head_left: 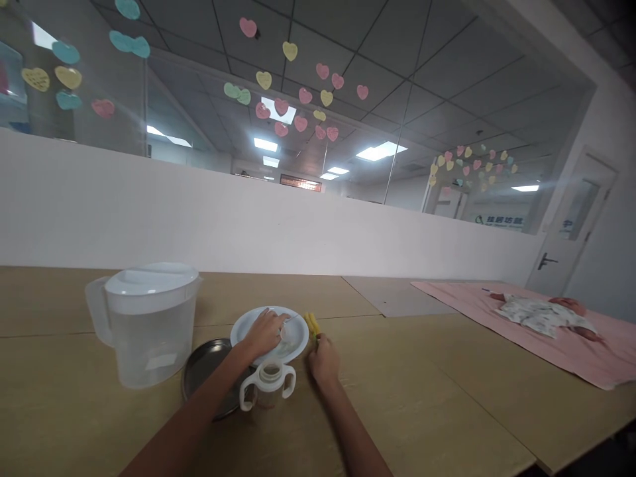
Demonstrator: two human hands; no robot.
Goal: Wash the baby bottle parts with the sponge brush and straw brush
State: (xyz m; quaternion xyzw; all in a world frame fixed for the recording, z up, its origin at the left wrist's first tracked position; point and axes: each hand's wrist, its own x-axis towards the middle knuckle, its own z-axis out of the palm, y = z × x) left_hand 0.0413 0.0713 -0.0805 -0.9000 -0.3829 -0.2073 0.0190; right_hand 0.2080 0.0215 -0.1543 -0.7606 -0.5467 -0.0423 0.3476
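Note:
My left hand (268, 331) reaches over a white plate (242, 326), its fingers curled down at a small clear piece (284, 336) whose kind I cannot make out. In my right hand (325, 361) is a yellow-tipped tool (312, 323), with two yellow ends side by side and a bit of green near the fingers. These yellow ends sit close to the plate's right rim. Just in front of the plate stands a clear baby bottle (269, 391) with two white handles and an open top. My left forearm partly covers a round metal tray (203, 361).
A lidded clear pitcher (154, 331) with liquid in it stands at the left. On the right, a doll-like figure in patterned clothing (531, 315) lies on a pink cloth (477, 315). A low white wall (278, 232) with glass above it borders the wooden table (422, 397).

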